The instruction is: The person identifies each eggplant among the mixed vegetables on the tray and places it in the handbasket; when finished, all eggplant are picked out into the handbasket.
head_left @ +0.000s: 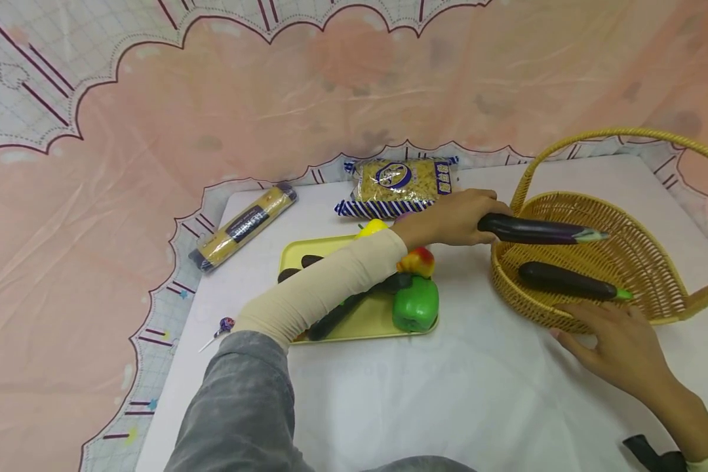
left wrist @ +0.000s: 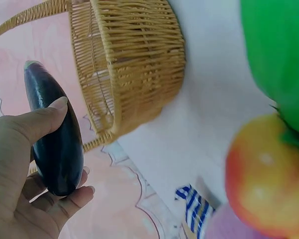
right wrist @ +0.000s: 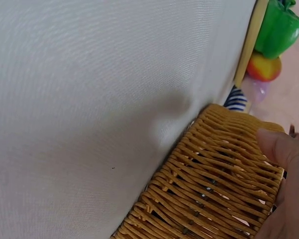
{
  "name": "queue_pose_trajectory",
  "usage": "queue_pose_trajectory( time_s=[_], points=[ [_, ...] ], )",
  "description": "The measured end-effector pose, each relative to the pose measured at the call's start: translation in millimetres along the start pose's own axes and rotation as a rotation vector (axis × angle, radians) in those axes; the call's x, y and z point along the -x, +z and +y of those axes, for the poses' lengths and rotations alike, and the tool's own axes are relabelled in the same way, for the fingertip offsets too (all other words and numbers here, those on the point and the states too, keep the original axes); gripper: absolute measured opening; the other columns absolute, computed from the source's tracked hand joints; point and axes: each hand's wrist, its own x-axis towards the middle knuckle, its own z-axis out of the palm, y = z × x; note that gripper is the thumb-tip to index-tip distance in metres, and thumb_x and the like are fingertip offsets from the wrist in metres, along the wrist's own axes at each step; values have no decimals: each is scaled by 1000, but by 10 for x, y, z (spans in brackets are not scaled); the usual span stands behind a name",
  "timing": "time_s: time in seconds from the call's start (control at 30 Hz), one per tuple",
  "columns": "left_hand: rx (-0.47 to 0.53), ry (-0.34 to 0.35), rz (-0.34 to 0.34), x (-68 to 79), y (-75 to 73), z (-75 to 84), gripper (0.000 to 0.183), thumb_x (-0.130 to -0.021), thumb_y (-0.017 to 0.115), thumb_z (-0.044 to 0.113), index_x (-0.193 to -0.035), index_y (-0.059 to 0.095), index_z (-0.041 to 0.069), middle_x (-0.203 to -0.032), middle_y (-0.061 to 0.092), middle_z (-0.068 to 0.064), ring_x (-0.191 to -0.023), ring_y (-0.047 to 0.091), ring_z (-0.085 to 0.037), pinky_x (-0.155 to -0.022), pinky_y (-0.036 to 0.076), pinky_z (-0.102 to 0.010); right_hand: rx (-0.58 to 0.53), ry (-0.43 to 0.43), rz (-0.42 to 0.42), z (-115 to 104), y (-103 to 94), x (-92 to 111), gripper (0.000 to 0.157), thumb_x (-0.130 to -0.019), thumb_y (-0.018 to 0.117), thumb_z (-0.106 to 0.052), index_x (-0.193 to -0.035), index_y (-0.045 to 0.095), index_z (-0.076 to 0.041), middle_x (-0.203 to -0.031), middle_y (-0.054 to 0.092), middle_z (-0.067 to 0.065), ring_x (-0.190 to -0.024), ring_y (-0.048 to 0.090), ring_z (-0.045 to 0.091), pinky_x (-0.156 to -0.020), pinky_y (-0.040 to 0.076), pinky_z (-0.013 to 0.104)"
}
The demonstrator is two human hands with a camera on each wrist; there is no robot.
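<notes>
My left hand point(head_left: 457, 217) holds a dark purple eggplant point(head_left: 543, 231) by its rounded end, its green-tipped end pointing right over the basket. In the left wrist view the thumb lies along one side of this eggplant point(left wrist: 57, 134), with fingertips curling under the other. A second eggplant point(head_left: 569, 280) lies inside the yellow-brown wicker basket point(head_left: 663, 252). At the basket's near rim is my right hand point(head_left: 622, 351), fingers over the edge and thumb outside. The right wrist view shows that thumb against the woven wall point(right wrist: 204, 174).
Left of the basket, a yellow tray point(head_left: 295, 249) carries a green bell pepper point(head_left: 415, 305), a red-yellow fruit point(head_left: 420, 261) and dark vegetables, partly hidden by my left arm. Behind stands a pasta bag point(head_left: 398, 183). A long packet point(head_left: 244, 226) and a lollipop point(head_left: 225, 325) lie left. The basket handle point(head_left: 613, 134) arches high.
</notes>
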Motion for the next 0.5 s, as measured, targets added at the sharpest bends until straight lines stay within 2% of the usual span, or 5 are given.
queue_pose_trajectory(
  time_s=[0.1, 0.27, 0.5],
  points=[
    [10, 0, -16, -120, 19, 77, 48, -94, 65, 36, -139, 56, 23, -125, 58, 4, -110, 52, -7, -91, 42, -20, 0, -3, 4, -5, -6, -1, 50, -75, 80, -42, -104, 72, -2, -99, 70, 24, -92, 62, 47, -82, 38, 60],
    [17, -7, -37, -319, 87, 185, 51, -93, 65, 39, -141, 54, 24, -138, 54, 6, -125, 48, -7, -104, 36, -19, -2, -7, 8, -5, -5, -4, 50, -76, 79, -42, -105, 71, -2, -100, 70, 25, -94, 62, 48, -84, 37, 61],
    [-11, -33, -78, -546, 199, 309, 57, -93, 64, 42, -144, 49, 23, -142, 50, 7, -127, 45, -6, -104, 35, -18, -7, -8, 8, 9, 5, -1, 48, -76, 80, -40, -105, 71, -3, -99, 70, 24, -94, 61, 48, -84, 37, 63]
  ],
)
